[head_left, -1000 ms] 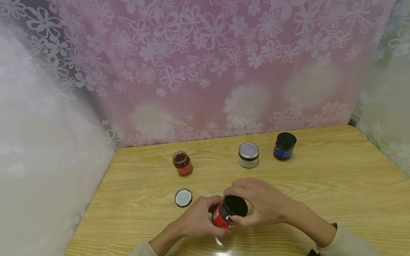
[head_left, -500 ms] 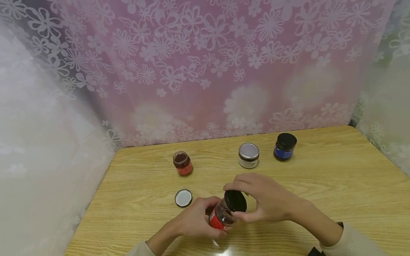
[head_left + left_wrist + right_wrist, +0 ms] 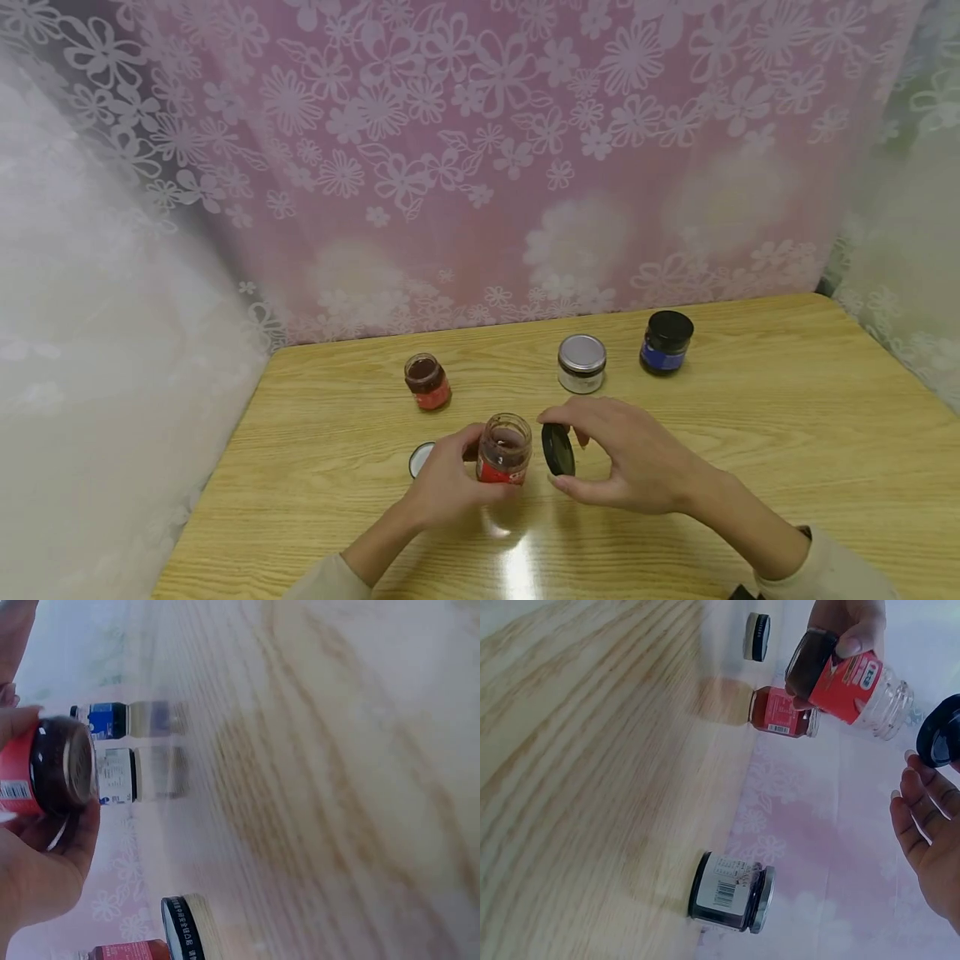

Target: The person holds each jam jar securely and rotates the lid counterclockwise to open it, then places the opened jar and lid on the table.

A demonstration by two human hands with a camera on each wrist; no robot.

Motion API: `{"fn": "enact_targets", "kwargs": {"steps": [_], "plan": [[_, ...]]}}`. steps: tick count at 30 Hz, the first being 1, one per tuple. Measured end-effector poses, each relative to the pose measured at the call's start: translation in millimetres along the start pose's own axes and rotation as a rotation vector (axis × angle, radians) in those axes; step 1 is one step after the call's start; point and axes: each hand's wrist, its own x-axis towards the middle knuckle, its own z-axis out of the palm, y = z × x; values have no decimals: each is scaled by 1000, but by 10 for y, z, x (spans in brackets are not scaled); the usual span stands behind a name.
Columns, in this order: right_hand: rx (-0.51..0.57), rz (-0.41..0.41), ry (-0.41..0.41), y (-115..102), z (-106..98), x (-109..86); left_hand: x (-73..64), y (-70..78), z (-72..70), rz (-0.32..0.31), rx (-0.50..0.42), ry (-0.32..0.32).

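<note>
Head view: the left hand (image 3: 448, 490) grips a red-labelled jar (image 3: 504, 450) in front of the person, over the near half of the wooden table (image 3: 285, 517); its mouth is bare. The right hand (image 3: 630, 457) pinches a black lid (image 3: 558, 450) on edge between thumb and fingers, just beside that mouth and apart from it. Further back stands a small red jar (image 3: 427, 382), uncovered; a loose lid (image 3: 418, 459), pale inside up, lies partly behind the left hand. A silver-lidded jar (image 3: 582, 363) and a blue-labelled jar (image 3: 666, 342) stand capped at the back. Left wrist view: the base of the red-labelled jar is clear of the table, thumb and fingers around its sides. Right wrist view: that jar leans, and a gap separates its rim from the black lid. Assessment: two jars appear uncovered; setting down the held jar and lid seems outstanding, and two lids remain on.
</note>
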Motion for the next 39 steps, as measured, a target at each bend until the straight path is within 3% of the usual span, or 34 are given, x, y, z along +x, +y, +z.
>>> {"fn": "enact_targets", "kwargs": {"steps": [7, 20, 27, 39], "plan": [[1, 12, 9, 22, 9, -52, 112, -31, 12, -56, -30, 69], [9, 35, -17, 53, 78, -149, 377, -73, 91, -99, 111, 170], [12, 76, -53, 57, 119, -190, 446, -110, 109, -126, 130, 172], [10, 76, -50, 92, 131, -238, 577, -194, 125, -134, 171, 147]]}}
